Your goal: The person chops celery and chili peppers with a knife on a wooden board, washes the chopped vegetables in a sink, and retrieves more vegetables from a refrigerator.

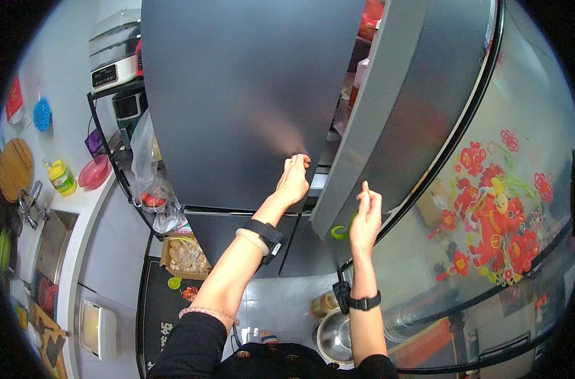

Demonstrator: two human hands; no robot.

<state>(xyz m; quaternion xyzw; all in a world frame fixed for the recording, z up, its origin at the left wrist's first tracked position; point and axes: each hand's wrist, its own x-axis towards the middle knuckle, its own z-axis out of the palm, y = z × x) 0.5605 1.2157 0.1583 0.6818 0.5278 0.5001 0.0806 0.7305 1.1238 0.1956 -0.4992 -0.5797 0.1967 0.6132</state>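
Note:
A large dark grey refrigerator stands before me, its right door [387, 118] ajar, with packed food [361, 73] showing in the gap. My left hand [294, 179] lies with curled fingers against the lower right part of the left door [240, 104], near its edge; whether the fingers grip that edge I cannot tell. My right hand [367, 213] is raised in front of the lower part of the right door, with one finger pointing up and the others bent; no object shows in it. A green curved thing [339, 232] lies behind it, partly hidden.
Glass panels with red decorations [496, 222] stand at the right. Below are a steel bowl [334, 336] and a jar [323, 304]. On the left are a black rack [102, 128] with a bag of tomatoes [152, 199], a cardboard box [187, 273], a counter [90, 203] and a sink [55, 241].

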